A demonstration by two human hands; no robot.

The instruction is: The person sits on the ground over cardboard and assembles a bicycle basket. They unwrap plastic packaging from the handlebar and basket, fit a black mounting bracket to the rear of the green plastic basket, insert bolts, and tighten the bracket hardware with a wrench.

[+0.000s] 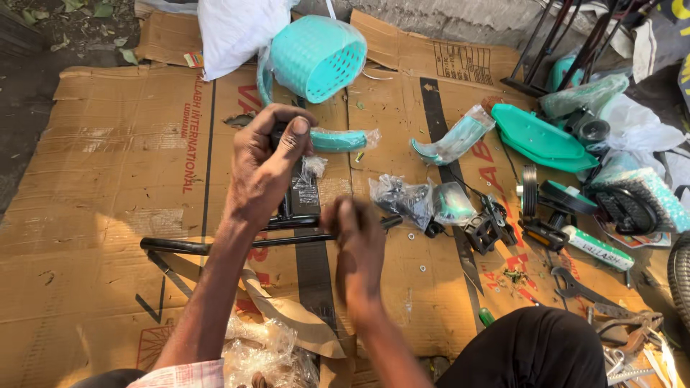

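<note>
My left hand grips the top of a black metal bracket-like part that stands upright on the flattened cardboard. My right hand is blurred and closed around a thin black rod that runs left to right under the bracket. The rod's left end lies on the cardboard. What my right fingers pinch is hidden by the hand.
A teal plastic basket and a white bag lie at the back. Teal mudguards, a teal seat plate, bagged black parts, pedals, a wrench and pliers are scattered right. Crumpled plastic wrap lies near me.
</note>
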